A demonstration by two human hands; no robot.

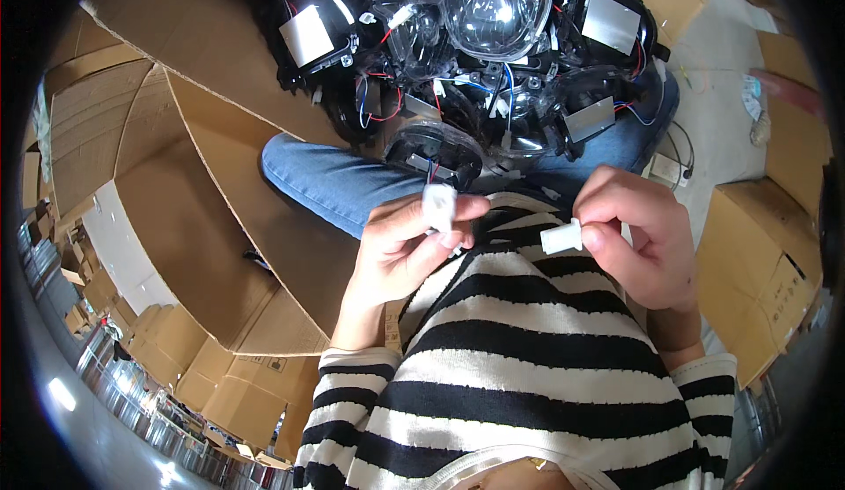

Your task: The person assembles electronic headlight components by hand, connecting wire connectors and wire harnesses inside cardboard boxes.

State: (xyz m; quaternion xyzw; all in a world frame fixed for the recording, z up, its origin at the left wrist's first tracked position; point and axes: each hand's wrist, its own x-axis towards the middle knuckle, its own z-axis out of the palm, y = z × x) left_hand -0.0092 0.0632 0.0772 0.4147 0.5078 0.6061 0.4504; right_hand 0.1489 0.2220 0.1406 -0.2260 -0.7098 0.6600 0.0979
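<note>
My left hand is closed on a white plastic connector, held up between thumb and fingers. Red and blue wires run up behind it toward a black-housed lamp with a clear lens, lying by my lap. In my right hand a small white connector housing is pinched between thumb and forefinger. The two white pieces are apart, with my striped shirt behind them. Any wires on the right-hand piece are hidden by my fingers.
Several lamp units with clear lenses, silver plates and loose wires are piled ahead of me. A large open cardboard box stands at my left. Another carton sits at my right on the grey floor.
</note>
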